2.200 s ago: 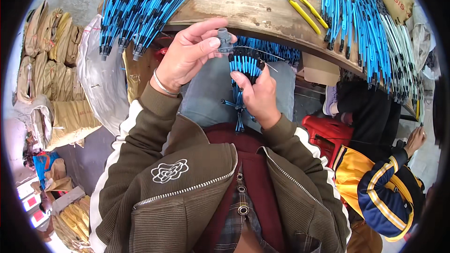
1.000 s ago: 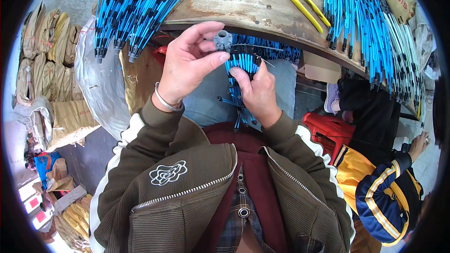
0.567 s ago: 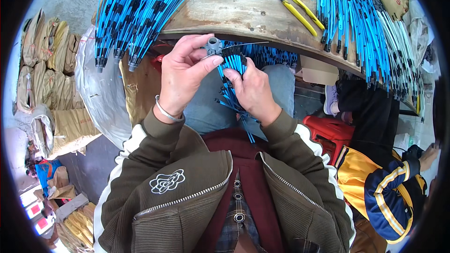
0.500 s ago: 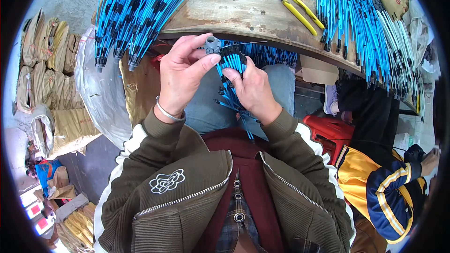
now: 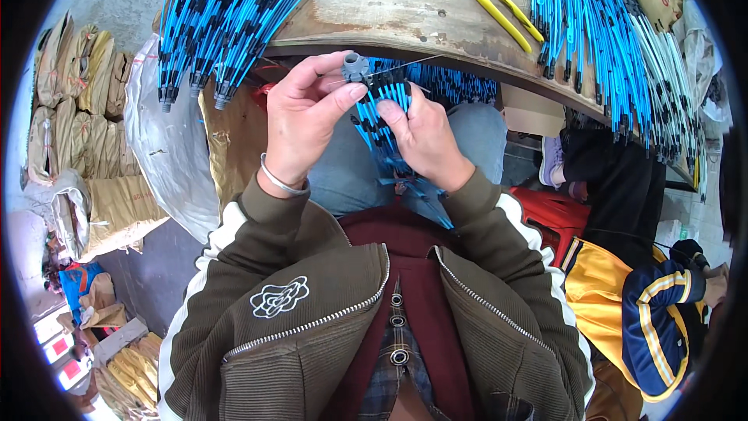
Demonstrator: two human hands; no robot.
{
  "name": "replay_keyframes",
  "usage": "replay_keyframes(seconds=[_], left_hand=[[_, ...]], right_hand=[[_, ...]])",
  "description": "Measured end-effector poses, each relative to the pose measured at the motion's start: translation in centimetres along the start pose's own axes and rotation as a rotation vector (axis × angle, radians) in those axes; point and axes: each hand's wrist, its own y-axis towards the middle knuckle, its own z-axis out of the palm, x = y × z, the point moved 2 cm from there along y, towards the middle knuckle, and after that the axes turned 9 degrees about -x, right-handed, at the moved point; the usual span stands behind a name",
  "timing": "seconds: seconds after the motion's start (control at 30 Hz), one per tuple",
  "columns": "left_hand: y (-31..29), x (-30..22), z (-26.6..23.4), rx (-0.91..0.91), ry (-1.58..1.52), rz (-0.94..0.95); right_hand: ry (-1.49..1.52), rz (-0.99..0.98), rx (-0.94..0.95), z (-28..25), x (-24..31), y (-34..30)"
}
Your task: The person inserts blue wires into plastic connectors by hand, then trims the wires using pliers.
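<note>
Between the thumb and fingers of my left hand (image 5: 300,129), closed in a pinch, is a grey notched plastic umbrella hub (image 5: 355,68) with a round hole in its top. From the hub a thin wire (image 5: 413,63) runs out to the right. Black end pieces of several ribs sit close beside the hub. My right hand (image 5: 430,140) is closed round a bundle of blue umbrella ribs (image 5: 393,93) with black joints, the thumb lying across them. Their lower ends hang over my lap. How the ribs meet the wire is partly hidden by my fingers.
Ahead is a worn wooden table (image 5: 382,4) with yellow-handled pliers (image 5: 499,12). Assembled blue rib bundles (image 5: 226,15) overhang its left side; loose blue ribs (image 5: 557,15) and white ribs (image 5: 662,70) lie right. A person in a yellow and navy jacket (image 5: 600,288) sits at right.
The wire's free end has tipped upward. The rib bundle in my right hand has shifted slightly, its lower ends swinging right. Both hands keep their hold.
</note>
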Motion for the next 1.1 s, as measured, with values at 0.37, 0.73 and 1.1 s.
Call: replay_keyframes(seconds=[0.37, 0.73, 1.1], left_hand=[[0.6, -0.8, -1.0, 0.152, 0.121, -0.008], [1.5, -1.2, -1.6, 0.336, 0.165, 0.034], [1.9, -1.6, -2.0, 0.6, 0.175, 0.11]], right_hand=[[-0.098, -0.106, 0.141, -0.6, 0.3, 0.9], [0.251, -0.077, 0.411, -0.8, -1.3, 1.4], [0.366, 0.065, 0.724, -0.8, -2.3, 1.9]])
